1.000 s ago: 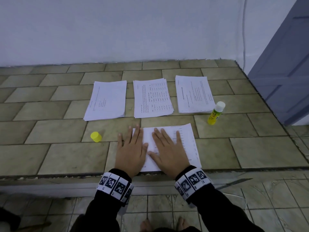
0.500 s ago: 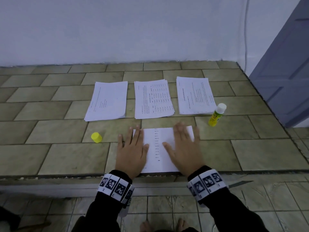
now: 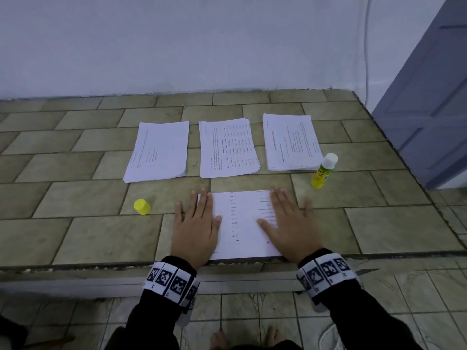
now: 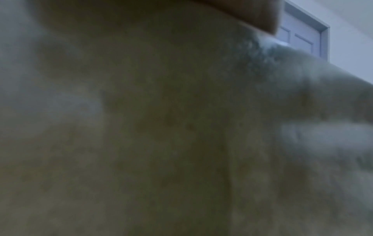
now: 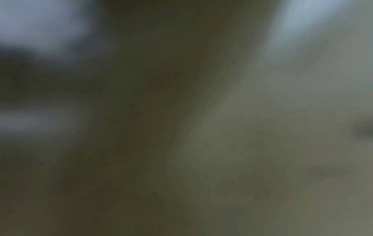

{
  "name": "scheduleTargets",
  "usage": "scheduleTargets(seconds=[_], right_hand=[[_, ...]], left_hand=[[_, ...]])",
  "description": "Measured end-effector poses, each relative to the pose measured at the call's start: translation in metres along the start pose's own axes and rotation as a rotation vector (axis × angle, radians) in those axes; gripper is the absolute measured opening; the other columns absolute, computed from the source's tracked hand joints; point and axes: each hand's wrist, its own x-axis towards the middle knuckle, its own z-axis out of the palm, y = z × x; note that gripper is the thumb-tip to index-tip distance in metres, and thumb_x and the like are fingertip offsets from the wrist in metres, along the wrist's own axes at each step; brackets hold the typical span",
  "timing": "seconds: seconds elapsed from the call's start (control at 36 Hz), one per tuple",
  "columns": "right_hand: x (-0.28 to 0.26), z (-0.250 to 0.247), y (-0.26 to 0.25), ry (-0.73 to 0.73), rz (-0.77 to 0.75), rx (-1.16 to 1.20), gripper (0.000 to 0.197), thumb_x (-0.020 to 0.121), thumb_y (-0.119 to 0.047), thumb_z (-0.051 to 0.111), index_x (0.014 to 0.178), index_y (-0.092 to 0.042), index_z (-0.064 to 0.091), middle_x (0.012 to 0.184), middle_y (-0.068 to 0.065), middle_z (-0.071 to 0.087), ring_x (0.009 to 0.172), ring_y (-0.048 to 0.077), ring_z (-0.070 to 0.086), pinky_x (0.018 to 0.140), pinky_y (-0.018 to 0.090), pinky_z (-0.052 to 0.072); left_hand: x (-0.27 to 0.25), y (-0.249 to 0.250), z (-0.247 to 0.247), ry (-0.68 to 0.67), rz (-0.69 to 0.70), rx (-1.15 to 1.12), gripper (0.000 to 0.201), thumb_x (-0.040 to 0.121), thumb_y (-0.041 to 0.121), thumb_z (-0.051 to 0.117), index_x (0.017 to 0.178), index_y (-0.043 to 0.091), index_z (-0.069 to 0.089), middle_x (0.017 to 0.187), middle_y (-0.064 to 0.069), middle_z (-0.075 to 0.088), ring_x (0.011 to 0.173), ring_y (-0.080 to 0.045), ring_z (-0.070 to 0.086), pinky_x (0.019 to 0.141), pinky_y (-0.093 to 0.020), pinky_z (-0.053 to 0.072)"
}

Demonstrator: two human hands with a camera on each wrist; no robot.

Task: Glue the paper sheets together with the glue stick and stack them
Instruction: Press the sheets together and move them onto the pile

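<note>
Hands flat, palms down, on printed sheet (image 3: 242, 223) at near edge of tiled ledge (image 3: 75, 238): left hand (image 3: 195, 231) on sheet's left edge, right hand (image 3: 293, 226) on right edge. Fingers straight on both, gripping nothing. 3 paper stacks (image 3: 228, 147) in a row behind. Glue stick (image 3: 323, 170) upright, uncapped, just right of rightmost stack. Yellow cap (image 3: 142, 206) left of left hand. Wrist views blurred.
</note>
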Motion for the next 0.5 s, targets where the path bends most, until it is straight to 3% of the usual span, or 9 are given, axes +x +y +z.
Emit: scheduleTargets(seconds=[0.08,0.14,0.19,0.22,0.28,0.39,0.44,0.5], right_hand=[[-0.003,-0.005,0.009,-0.02,0.029,-0.02,0.094,0.077,-0.068,-0.013,0.155,-0.016,-0.001,0.163,-0.003,-0.002,0.149,0.009,-0.007,0.117,0.054,-0.011],[-0.004,-0.006,0.008,0.019,0.039,-0.042,0.092,0.086,-0.066,-0.009,0.153,-0.008,0.019,0.161,0.006,0.017,0.149,0.017,0.01,0.116,0.061,0.0],[-0.002,-0.006,0.001,0.098,0.021,-0.023,0.082,0.096,-0.059,0.005,0.143,-0.003,0.042,0.15,0.013,0.04,0.143,0.025,0.032,0.111,0.066,0.016],[-0.001,-0.006,-0.005,0.135,-0.012,-0.018,0.075,0.097,-0.055,0.014,0.14,-0.002,0.046,0.147,0.013,0.045,0.14,0.027,0.037,0.109,0.067,0.02],[0.001,-0.004,-0.024,0.154,-0.103,-0.011,0.069,0.097,-0.05,0.02,0.142,-0.003,0.044,0.148,0.011,0.043,0.14,0.026,0.036,0.111,0.065,0.021],[0.006,0.003,-0.065,0.061,-0.283,0.062,0.069,0.097,-0.049,0.011,0.151,-0.008,0.026,0.159,0.007,0.021,0.148,0.021,0.014,0.116,0.06,0.006],[0.007,0.008,-0.078,0.019,-0.315,0.074,0.067,0.097,-0.046,0.014,0.149,-0.008,0.031,0.158,0.007,0.025,0.147,0.021,0.019,0.116,0.06,0.016],[0.009,0.012,-0.082,0.013,-0.308,0.066,0.063,0.097,-0.044,0.021,0.143,-0.008,0.044,0.151,0.007,0.04,0.142,0.02,0.034,0.111,0.058,0.03]], left_hand=[[0.0,0.001,-0.001,-0.011,-0.004,0.007,0.066,0.1,0.042,0.019,0.146,0.002,0.041,0.154,-0.015,0.038,0.145,-0.032,0.033,0.113,-0.061,0.025],[0.0,0.001,-0.001,-0.021,-0.007,0.007,0.066,0.099,0.042,0.02,0.146,0.0,0.042,0.154,-0.016,0.038,0.144,-0.032,0.033,0.113,-0.061,0.026],[0.001,0.001,0.0,-0.023,-0.004,0.009,0.065,0.099,0.042,0.022,0.144,0.0,0.043,0.154,-0.016,0.039,0.144,-0.032,0.035,0.112,-0.062,0.028],[0.001,0.001,0.0,-0.023,-0.001,0.01,0.065,0.099,0.042,0.022,0.144,0.0,0.043,0.153,-0.016,0.039,0.143,-0.032,0.035,0.112,-0.062,0.028],[0.001,0.001,0.0,-0.023,0.0,0.009,0.065,0.099,0.042,0.022,0.145,0.0,0.042,0.154,-0.015,0.039,0.144,-0.032,0.035,0.112,-0.062,0.028],[0.001,0.001,-0.001,-0.031,0.005,0.022,0.065,0.1,0.042,0.02,0.145,0.0,0.043,0.154,-0.014,0.039,0.143,-0.032,0.036,0.111,-0.062,0.028],[0.001,0.001,0.0,-0.032,0.018,0.039,0.064,0.1,0.04,0.021,0.143,0.0,0.046,0.151,-0.015,0.043,0.14,-0.033,0.04,0.108,-0.063,0.032],[0.001,-0.001,0.0,-0.03,0.024,0.041,0.062,0.1,0.039,0.022,0.143,0.001,0.047,0.151,-0.015,0.044,0.139,-0.033,0.042,0.107,-0.063,0.033]])
